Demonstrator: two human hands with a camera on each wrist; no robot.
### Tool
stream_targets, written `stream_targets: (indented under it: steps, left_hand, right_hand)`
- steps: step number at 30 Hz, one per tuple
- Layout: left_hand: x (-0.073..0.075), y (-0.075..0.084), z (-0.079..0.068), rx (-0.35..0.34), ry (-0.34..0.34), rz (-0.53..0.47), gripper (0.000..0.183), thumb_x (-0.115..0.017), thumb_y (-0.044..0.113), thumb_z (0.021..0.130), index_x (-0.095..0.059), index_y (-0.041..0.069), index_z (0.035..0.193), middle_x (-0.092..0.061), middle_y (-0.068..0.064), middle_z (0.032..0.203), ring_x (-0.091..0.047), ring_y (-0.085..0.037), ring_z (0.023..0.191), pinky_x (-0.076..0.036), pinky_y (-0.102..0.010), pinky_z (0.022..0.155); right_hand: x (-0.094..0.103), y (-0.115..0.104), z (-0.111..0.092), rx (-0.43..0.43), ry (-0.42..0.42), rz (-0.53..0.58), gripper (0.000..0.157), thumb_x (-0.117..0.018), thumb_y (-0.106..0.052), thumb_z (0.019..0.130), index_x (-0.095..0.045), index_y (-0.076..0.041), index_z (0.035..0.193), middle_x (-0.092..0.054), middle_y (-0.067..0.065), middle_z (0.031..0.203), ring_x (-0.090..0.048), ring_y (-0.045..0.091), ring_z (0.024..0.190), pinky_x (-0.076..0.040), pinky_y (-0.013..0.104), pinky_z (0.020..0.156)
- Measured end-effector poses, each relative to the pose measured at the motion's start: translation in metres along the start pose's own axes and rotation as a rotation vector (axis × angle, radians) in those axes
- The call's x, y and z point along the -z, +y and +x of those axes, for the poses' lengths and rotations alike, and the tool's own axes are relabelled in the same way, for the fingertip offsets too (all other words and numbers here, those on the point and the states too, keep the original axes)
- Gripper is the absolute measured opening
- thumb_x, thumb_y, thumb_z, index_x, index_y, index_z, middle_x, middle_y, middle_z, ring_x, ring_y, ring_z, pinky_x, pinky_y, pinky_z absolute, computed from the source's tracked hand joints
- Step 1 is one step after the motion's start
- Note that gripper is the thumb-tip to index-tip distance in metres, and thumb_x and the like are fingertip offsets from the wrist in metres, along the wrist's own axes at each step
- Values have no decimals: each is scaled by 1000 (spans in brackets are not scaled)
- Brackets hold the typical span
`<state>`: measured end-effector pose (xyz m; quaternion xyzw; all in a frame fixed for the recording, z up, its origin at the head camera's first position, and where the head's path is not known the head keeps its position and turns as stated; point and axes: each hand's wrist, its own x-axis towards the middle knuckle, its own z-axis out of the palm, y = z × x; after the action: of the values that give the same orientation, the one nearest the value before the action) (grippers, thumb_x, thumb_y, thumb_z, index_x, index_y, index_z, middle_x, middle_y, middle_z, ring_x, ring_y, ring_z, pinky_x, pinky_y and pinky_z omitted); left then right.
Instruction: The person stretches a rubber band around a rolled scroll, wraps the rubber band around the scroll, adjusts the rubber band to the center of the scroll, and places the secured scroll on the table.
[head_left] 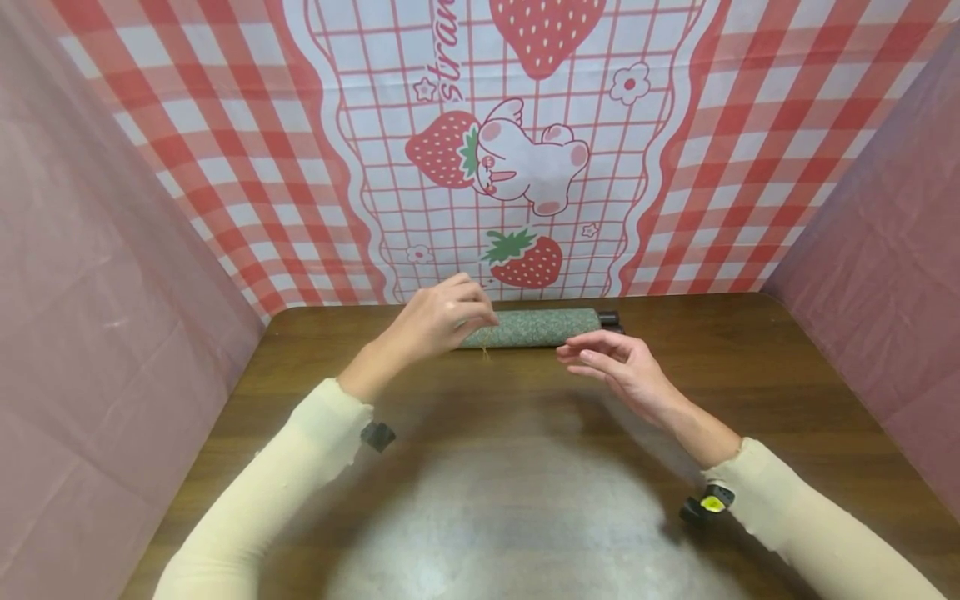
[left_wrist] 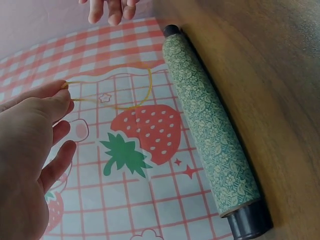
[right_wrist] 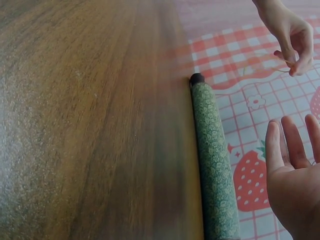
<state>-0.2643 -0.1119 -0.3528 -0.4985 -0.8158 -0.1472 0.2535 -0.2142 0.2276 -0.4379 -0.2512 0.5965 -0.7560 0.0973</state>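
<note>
My left hand (head_left: 448, 315) pinches a thin yellow rubber band (left_wrist: 150, 84) between thumb and fingertips, and the band hangs as a loose loop. Behind it, at the table's far edge, lies a rolled-up scroll (head_left: 536, 327) covered in green floral-patterned material, with black knobs at its ends. The left hand hides the scroll's left end in the head view. My right hand (head_left: 622, 371) is held near the scroll's right end, fingers loosely extended and holding nothing. In the right wrist view its palm and spread fingers (right_wrist: 295, 145) show beside the scroll.
A brown wooden table (head_left: 480, 475) spreads out under both arms. Behind it hangs a red-and-white checked cloth (head_left: 247, 167) printed with strawberries, and pink cloth walls (head_left: 892, 250) rise at the left and right. Small dark cameras (head_left: 378, 435) sit on the wrists.
</note>
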Motion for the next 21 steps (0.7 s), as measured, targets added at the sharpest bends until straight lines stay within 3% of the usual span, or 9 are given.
stream_targets:
  steps: [10,21]
  left_hand:
    - [-3,4,7,-16,22,-6,9,-79,16,102,-87,17,106,-83,0,107,-73,-18,100,-60,-23,65]
    - [-6,9,12,-5,8,-65,10,-80,14,101,-87,16,107,-84,-1,108,-73,-19,103,-62,-24,72]
  right_hand:
    - [-1,0,2,8,-1,-12,30,-54,2,114,-77,-6,132,-84,1,129,-81,13,125,-65,33,109]
    - [-4,-1,2,9,-19,-19,31,-56,5,112,-78,-8,130,-85,-1,127,-81,11,123,-66,33,109]
